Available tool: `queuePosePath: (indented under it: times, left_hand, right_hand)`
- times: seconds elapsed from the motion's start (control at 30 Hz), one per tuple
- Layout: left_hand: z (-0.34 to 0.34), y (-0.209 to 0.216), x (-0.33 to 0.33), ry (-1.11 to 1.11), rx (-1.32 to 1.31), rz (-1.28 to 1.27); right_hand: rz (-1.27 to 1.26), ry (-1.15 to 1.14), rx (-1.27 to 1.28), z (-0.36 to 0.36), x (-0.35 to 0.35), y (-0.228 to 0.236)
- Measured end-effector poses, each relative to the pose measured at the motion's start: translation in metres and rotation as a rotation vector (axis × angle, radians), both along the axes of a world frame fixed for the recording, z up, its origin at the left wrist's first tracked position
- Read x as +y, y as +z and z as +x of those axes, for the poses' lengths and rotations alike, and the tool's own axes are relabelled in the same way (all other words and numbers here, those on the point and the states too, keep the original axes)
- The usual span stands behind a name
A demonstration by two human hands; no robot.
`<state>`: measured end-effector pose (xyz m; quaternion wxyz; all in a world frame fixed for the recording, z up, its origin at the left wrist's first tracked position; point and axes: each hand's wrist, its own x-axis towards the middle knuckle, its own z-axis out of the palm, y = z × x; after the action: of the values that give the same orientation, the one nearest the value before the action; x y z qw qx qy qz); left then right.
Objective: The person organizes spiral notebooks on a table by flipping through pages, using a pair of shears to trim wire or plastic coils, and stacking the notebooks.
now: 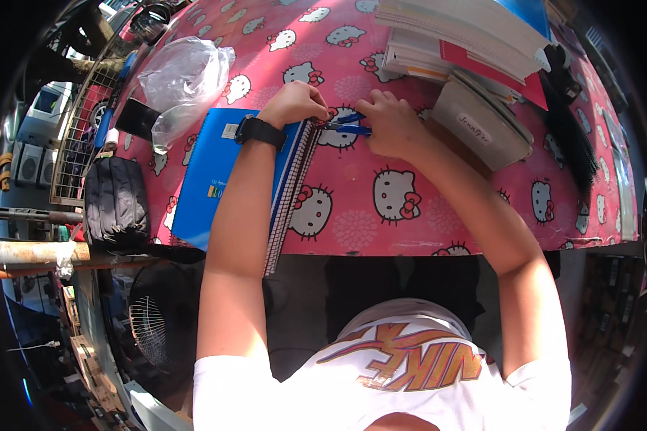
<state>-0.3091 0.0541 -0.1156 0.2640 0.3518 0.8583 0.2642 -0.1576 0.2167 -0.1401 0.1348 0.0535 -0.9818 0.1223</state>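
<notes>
A blue spiral notebook [207, 161] lies at a slant on the table, its wire-bound edge [283, 205] on the right. At the far end of that edge, my left hand [293, 105] pinches the notebook's corner; what exactly sits between the fingertips is too small to make out. My right hand [394, 125] is closed around blue-handled pliers [349, 129], whose handles spread apart. Their metal tip meets the binding just beside my left fingertips. A dark watch is on my left wrist, and my left forearm crosses the notebook's cover.
A pink patterned cloth covers the table [356, 226]. Left of the notebook are a clear plastic bag [183, 75], a dark flat object [138, 118] and a black pouch [116, 201]. Stacked papers [453, 43], a grey case [478, 118] and a black brush [571, 136] lie right.
</notes>
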Motion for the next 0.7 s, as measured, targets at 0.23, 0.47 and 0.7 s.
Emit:
queuePosePath:
  times: [0.23,0.47,0.7]
  left_hand:
    - [-0.001,-0.003,-0.004,0.010,-0.029,0.089]
    - [0.000,-0.001,-0.001,0.001,-0.045,0.100]
    - [-0.005,-0.005,-0.005,0.006,-0.008,0.040]
  right_hand:
    - [0.103,-0.016,-0.081,-0.005,-0.004,0.008]
    - [0.197,0.037,-0.079,-0.011,-0.005,0.007]
    - [0.154,0.114,-0.130,-0.021,-0.004,0.012]
